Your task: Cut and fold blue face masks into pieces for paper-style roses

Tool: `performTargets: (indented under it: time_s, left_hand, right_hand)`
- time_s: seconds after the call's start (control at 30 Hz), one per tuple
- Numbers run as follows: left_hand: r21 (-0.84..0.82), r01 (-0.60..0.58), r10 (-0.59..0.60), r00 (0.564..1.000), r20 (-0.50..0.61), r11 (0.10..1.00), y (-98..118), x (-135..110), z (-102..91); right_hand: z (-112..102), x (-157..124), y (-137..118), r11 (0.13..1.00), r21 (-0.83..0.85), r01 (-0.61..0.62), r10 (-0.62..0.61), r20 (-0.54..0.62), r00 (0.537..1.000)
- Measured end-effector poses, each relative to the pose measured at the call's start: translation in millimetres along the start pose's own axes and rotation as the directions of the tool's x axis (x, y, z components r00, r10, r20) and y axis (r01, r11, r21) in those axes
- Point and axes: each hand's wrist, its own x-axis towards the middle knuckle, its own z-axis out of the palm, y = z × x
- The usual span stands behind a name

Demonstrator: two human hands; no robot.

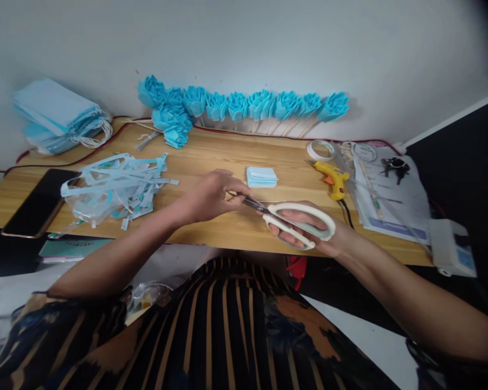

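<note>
In the head view, my right hand (303,218) holds a pair of scissors by the white handles (331,226), which lie across its fingers. The dark metal blades (252,203) point left, close together. My left hand (213,196) is closed at the blade tips, with thumb and fingertips pinched there; whether anything thin sits between them I cannot make out. Just beyond the blades, a small stack of folded light-blue pieces (262,177) rests on the wooden table (223,149).
Blue flowers on sticks (261,104) lean along the wall. Blue-white scraps (114,187), a phone (38,201) and a mask stack (57,108) are at left. On the right are a yellow glue gun (336,181), tape roll (321,150), keys (395,167) and papers (398,208).
</note>
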Motion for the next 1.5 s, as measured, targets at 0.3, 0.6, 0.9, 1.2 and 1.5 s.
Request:
performTargets:
  time_s: [0.3,0.6,0.9,1.2,1.5]
  left_hand:
    - [0.051,-0.046,0.043,0.997,0.061,0.998,-10,-1,-2.7]
    - [-0.027,-0.023,0.026,0.990,0.137,0.999,-10,-3,-7.9]
    - [0.000,-0.018,0.018,0.995,0.097,1.000,-13,-3,-2.2]
    - [-0.029,-0.022,0.026,0.990,0.139,0.999,-13,-1,-5.5]
    - [-0.090,-0.029,0.044,0.986,0.162,0.996,-12,-2,-8.7]
  right_hand:
    - [1,5,2,0.999,0.035,-0.035,0.035,-0.001,0.999]
    - [8,8,-1,0.978,0.169,-0.122,0.129,-0.032,0.991]
    - [7,7,0,0.966,0.212,-0.149,0.161,-0.041,0.986]
    - [3,9,6,0.970,0.218,-0.112,0.116,-0.004,0.993]
    - [4,8,8,0.969,0.229,-0.096,0.097,0.009,0.995]
